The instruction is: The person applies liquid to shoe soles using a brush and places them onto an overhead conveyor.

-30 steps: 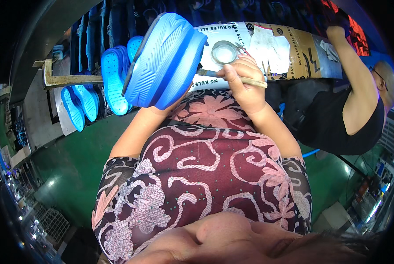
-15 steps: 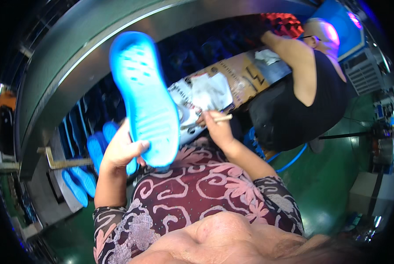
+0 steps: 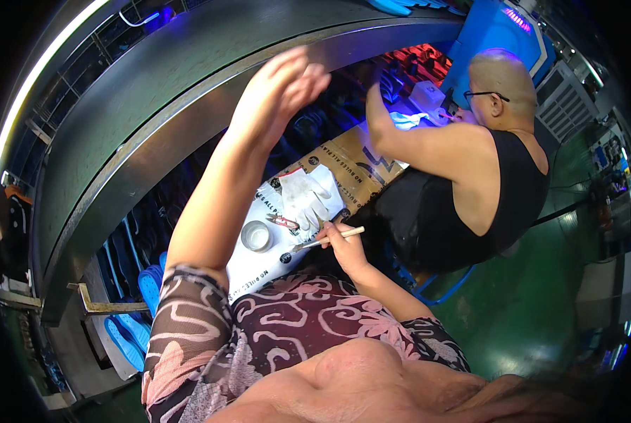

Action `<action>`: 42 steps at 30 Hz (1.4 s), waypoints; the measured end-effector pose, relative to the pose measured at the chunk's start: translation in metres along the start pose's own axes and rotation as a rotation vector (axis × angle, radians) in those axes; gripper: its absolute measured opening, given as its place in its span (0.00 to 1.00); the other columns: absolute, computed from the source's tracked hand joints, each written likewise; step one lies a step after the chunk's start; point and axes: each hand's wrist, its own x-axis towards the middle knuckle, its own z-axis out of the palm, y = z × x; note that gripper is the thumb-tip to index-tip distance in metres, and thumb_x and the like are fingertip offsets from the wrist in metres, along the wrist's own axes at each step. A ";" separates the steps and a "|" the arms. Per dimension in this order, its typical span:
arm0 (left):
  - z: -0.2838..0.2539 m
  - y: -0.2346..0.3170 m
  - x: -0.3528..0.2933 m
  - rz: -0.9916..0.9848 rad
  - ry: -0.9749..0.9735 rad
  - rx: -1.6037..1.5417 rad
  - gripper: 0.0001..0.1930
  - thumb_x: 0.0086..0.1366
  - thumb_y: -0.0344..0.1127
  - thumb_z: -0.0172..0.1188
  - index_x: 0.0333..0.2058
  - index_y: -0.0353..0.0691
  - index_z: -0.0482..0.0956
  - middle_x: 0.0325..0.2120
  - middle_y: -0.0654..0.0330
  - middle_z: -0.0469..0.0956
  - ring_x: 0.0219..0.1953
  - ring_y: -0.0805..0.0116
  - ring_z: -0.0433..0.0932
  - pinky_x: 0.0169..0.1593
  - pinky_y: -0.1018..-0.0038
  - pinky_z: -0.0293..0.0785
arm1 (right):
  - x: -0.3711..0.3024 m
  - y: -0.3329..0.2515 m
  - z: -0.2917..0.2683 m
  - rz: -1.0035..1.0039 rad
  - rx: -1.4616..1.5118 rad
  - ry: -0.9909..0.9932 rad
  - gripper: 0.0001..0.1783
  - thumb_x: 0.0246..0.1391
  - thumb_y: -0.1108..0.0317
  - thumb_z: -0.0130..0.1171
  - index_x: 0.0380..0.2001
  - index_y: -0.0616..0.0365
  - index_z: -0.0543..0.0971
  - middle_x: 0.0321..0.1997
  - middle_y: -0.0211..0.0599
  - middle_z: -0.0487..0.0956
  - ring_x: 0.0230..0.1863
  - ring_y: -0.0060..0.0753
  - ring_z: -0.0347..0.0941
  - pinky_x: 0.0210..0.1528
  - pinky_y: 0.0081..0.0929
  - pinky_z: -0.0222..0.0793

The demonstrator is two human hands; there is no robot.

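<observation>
My left hand (image 3: 283,88) reaches up over the metal edge of the belt line, a little blurred, fingers stretched and nothing seen in them. Closed around a thin brush with a pale wooden handle (image 3: 355,231) is my right hand (image 3: 345,250); the brush tip points left over a white printed sheet (image 3: 248,271). On that sheet stands a small round metal cup (image 3: 257,237) with whitish contents. Beside it lie red-handled thread snips (image 3: 282,221) and a pair of whitish gloves (image 3: 308,199). Blue shoe soles (image 3: 150,287) stand at the lower left.
The dark belt line (image 3: 107,151) with its metal rim curves across the far side. A co-worker in a black top (image 3: 502,190) sits at the right by brown cardboard (image 3: 347,166). A metal bracket (image 3: 111,304) juts out at left. Dark shapes hang under the rim.
The large blue shoe sole is gone from my left hand, which has moved up and away to the belt line. My right hand still holds the brush, slightly lower. The co-worker's arm has shifted.
</observation>
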 end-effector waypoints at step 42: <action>-0.233 0.009 -0.492 -0.346 1.207 0.209 0.19 0.58 0.36 0.55 0.46 0.33 0.69 0.39 0.57 0.75 0.41 0.66 0.75 0.46 0.70 0.72 | 0.075 0.048 0.072 -0.549 -0.648 -0.344 0.10 0.43 0.65 0.59 0.15 0.59 0.77 0.15 0.38 0.73 0.20 0.44 0.69 0.26 0.34 0.64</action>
